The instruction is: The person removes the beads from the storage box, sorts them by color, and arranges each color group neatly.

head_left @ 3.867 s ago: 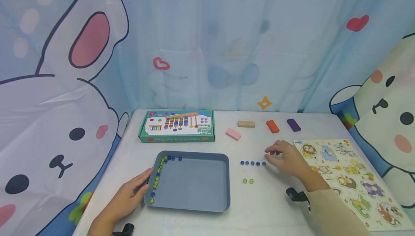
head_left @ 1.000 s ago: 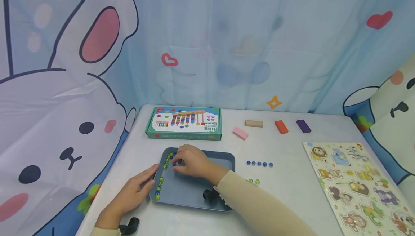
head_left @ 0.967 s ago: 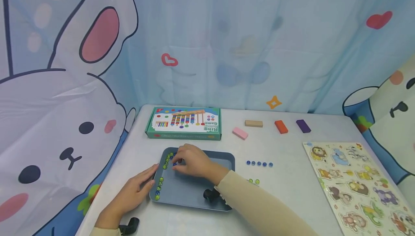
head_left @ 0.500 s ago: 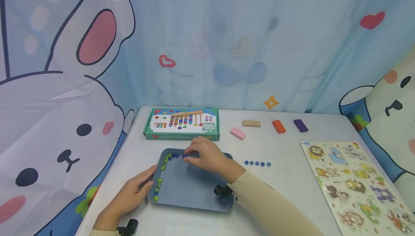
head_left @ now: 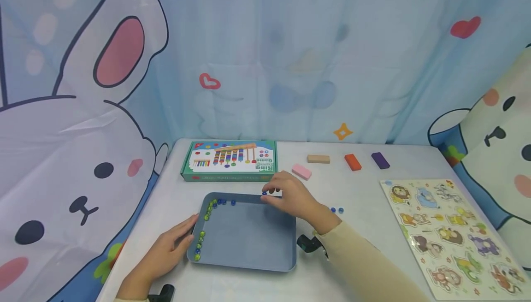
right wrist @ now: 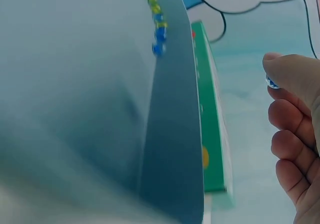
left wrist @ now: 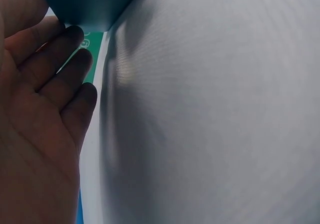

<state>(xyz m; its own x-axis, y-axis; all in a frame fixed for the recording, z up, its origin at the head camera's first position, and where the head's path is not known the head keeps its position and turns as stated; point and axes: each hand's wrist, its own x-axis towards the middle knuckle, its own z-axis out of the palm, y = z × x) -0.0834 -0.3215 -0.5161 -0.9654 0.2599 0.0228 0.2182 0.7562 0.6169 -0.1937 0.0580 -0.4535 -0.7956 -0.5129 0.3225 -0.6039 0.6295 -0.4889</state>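
Note:
My right hand [head_left: 290,197] pinches a blue marble [right wrist: 272,81] between thumb and forefinger, over the far rim of the grey-blue tray [head_left: 249,246]. In the right wrist view its other fingers are curled below. Against the tray's left side my left hand [head_left: 168,246] rests with extended fingers, and the left wrist view has them right at the tray wall [left wrist: 95,6]. Green marbles [head_left: 207,214] and blue marbles [head_left: 233,203] line the tray's left side and far left corner, with a gap along the left side. Blue marbles [head_left: 341,210] on the table are partly hidden behind my right wrist.
Behind the tray lies a green game box [head_left: 228,163]. Pink [head_left: 301,171], wooden [head_left: 318,159], orange [head_left: 352,162] and purple blocks [head_left: 380,160] lie at the back. An animal puzzle board [head_left: 452,242] covers the right side. A printed curtain [head_left: 249,62] hangs behind the table.
My right hand came from the table marbles into the tray, then moved right along its far side with a blue marble. The left marble line has gained a gap. My left hand stays at the tray.

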